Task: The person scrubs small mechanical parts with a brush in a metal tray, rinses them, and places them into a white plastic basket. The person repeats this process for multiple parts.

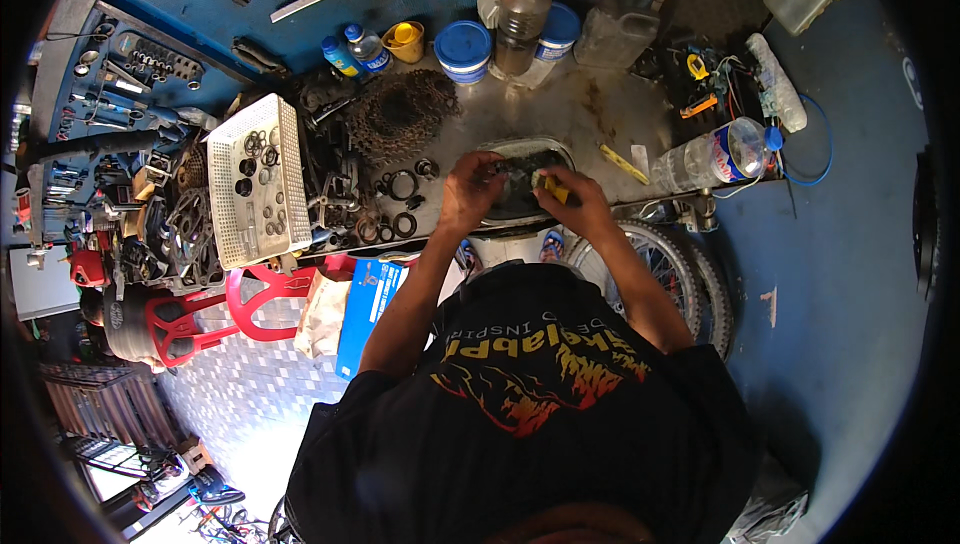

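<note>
Over a small basin [572, 151] of dark, wet-looking contents at the workbench's front edge, both my hands are at work. My left hand [470, 191] is at the basin's left side, its fingers closed together. Whatever they pinch is dark and too small to make out. At the right side, my right hand [580, 206] is closed around a yellow thing [557, 190] with a pale green, rough-looking end, perhaps a scrubber or brush; its exact kind does not show. That end points toward my left hand.
Left of the basin lie black rings [402, 184], a heap of bicycle cassettes [400, 114] and a white perforated basket [225, 194] with small parts. Blue-lidded tubs [462, 49] and bottles stand behind. A clear bottle [725, 156] lies right; wheels [650, 254] stand below.
</note>
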Motion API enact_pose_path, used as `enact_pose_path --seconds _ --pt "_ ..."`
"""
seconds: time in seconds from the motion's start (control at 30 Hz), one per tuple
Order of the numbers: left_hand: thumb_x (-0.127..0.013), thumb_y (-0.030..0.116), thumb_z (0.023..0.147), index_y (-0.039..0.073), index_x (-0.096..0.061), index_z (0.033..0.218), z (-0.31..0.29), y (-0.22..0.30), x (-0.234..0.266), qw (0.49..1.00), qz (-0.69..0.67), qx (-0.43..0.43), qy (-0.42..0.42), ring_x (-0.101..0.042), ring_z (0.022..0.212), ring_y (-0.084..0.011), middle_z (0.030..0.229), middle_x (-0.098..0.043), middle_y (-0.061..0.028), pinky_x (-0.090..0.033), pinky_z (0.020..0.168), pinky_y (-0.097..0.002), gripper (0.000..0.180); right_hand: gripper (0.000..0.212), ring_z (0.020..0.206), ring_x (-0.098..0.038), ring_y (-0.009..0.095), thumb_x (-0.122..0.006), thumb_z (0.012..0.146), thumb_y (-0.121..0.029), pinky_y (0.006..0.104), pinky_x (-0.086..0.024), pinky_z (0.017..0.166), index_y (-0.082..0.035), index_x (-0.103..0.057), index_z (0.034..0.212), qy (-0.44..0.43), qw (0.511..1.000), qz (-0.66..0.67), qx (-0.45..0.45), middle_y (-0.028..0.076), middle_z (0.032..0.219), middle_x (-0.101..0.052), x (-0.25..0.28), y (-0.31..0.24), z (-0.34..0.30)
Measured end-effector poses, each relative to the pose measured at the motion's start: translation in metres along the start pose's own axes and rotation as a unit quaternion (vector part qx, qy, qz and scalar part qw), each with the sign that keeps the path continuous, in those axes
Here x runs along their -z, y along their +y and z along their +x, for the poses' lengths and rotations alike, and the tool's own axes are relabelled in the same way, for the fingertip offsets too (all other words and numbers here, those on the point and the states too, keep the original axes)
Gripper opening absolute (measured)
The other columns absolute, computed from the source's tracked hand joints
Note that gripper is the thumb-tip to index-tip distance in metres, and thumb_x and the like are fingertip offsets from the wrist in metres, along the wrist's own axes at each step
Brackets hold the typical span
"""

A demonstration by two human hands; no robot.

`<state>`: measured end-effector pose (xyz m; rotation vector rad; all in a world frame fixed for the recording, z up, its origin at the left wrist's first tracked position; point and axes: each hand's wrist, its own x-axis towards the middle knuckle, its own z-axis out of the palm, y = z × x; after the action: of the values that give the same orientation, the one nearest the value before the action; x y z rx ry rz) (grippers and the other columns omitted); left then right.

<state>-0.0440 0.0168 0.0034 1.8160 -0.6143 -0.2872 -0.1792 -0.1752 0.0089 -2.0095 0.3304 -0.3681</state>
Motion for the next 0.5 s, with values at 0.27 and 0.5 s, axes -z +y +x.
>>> enact_pose_path --seconds 0.27,0.5 --pt "-0.084 0.013 0.087 0.003 -0.075 0.118 -0.002 -0.005 -0.004 0.997 0.069 0.018 0.012 -0.072 0.083 -0.0162 0.091 -0.076 -0.0093 -0.058 0.076 -0.0315 0.034 0.022 0.084 -0.071 0.014 -0.077 0.098 -0.023 0.0291 -0.054 0.075 -0.002 -0.074 0.101 0.026 0.994 0.069 -0.080 0.010 0.092 -0.077 0.006 -0.031 0.020" --pt "-0.086 0.016 0.085 0.001 -0.075 0.114 -0.003 -0.003 -0.002 0.994 0.102 -0.010 0.044 -0.073 0.083 -0.0219 0.097 -0.075 -0.0140 -0.058 0.076 -0.0349 0.034 0.013 0.080 -0.070 0.013 -0.078 0.096 -0.013 0.0305 -0.054 0.072 -0.002 -0.074 0.100 0.072 0.994 0.081 -0.002 0.008 0.086 -0.076 -0.014 -0.056 0.034"
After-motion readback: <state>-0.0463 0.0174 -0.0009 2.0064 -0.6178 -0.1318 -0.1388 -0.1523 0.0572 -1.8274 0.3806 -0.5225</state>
